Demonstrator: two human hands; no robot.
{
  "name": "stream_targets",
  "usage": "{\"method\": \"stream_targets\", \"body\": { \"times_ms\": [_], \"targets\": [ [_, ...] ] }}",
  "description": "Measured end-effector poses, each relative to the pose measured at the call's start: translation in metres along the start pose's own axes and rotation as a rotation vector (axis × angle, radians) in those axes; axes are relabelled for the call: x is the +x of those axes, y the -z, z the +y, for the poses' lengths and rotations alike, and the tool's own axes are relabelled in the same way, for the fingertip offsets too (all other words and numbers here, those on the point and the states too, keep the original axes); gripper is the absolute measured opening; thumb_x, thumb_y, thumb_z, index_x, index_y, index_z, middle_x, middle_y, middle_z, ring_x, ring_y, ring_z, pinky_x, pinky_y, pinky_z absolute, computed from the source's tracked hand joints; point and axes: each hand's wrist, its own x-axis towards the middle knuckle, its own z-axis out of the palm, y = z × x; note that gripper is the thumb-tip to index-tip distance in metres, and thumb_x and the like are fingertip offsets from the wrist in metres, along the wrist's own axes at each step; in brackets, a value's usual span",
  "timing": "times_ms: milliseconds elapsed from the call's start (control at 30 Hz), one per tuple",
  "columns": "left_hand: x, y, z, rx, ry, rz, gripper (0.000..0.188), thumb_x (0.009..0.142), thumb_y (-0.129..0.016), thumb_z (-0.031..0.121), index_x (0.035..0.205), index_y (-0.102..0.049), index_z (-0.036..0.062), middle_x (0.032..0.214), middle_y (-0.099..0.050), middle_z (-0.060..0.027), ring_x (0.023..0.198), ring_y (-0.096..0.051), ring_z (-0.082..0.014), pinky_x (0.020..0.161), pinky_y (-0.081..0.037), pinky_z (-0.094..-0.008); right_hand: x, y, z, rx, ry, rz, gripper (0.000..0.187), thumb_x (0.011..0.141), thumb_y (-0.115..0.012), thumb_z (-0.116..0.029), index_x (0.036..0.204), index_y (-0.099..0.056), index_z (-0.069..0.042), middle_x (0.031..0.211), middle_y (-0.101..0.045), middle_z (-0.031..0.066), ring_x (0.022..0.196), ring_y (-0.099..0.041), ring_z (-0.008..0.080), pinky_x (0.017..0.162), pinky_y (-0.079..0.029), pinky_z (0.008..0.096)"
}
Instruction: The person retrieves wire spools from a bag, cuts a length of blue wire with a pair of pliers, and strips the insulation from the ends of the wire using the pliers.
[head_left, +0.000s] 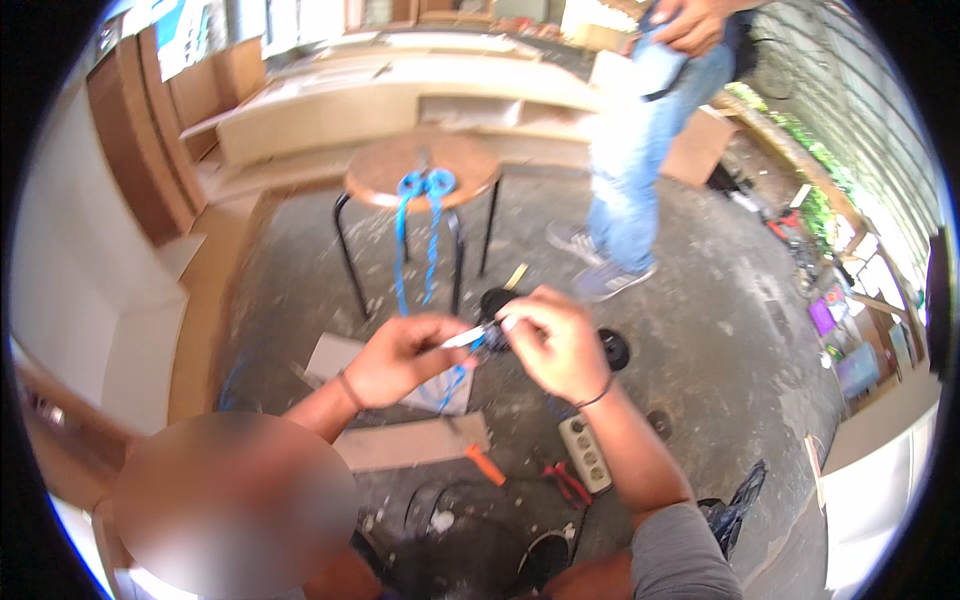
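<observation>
Over a stained grey floor, we look down on close handwork
We see a standing person cut off by the upper edge; a blurred oval masks whatever lies at lower left; a round stool carries blue cord, whose link to a blue strand lower down we cannot trace; the right hand bunches its fingertips at a small dark thing, too blurred for us to tell what they pinch; the left hand pinches a slim white piece between thumb and fingers, just left of the dark thing, its ends hard to make out.
</observation>
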Motion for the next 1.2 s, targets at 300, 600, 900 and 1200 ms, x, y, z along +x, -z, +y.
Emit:
{"method": "stream_targets", "body": {
  "times_ms": [300,600,900,1200],
  "targets": [
    [0.005,0.004,-0.007,-0.075,0.068,0.126,0.02,0.091,-0.052,0.014,0.103,-0.058,-0.0001,0.085,-0.064,-0.0036,0.074,-0.054,-0.0066,0.067,-0.042,-0.0216,0.002,0.007,0.014,0.056,0.067,0.11,0.007,0.078,-0.061,-0.007,0.082,-0.062,-0.001,0.068,-0.056,0.009,0.055,-0.054,0.0216,0.052,-0.041,0.0308],
    [0.002,0.013,-0.007,-0.107,-0.018,0.244,0.019,0.088,-0.057,0.018,0.097,-0.06,0.0019,0.079,-0.06,0.0003,0.063,-0.049,-0.0052,0.057,-0.039,-0.0203,0.01,0.01,0.009,0.068,-0.047,0.134,0.008,0.081,-0.062,-0.008,0.086,-0.064,-0.002,0.076,-0.053,0.0043,0.062,-0.049,0.0112,0.056,-0.04,0.0236],
    [0.02,0.02,0.028,-0.228,-0.134,0.307,0.016,0.085,-0.057,0.006,0.1,-0.06,0.0011,0.079,-0.055,0.0009,0.068,-0.05,-0.0075,0.06,-0.039,-0.0203,0.062,0.049,-0.026,0.251,-0.154,0.278,0.013,0.085,-0.058,-0.006,0.095,-0.063,0.001,0.084,-0.057,0.0004,0.075,-0.05,0.0073,0.07,-0.04,0.0206],
    [0.046,0.024,0.09,-0.227,-0.285,0.322,0.013,0.084,-0.057,0.003,0.096,-0.062,0.0001,0.084,-0.062,-0.0032,0.071,-0.055,-0.0092,0.063,-0.045,-0.0224,0.03,0.05,-0.002,0.232,-0.255,0.258,0.013,0.085,-0.058,-0.005,0.095,-0.062,0.002,0.084,-0.059,0.0,0.074,-0.05,0.0056,0.069,-0.04,0.02]
  ]
}}
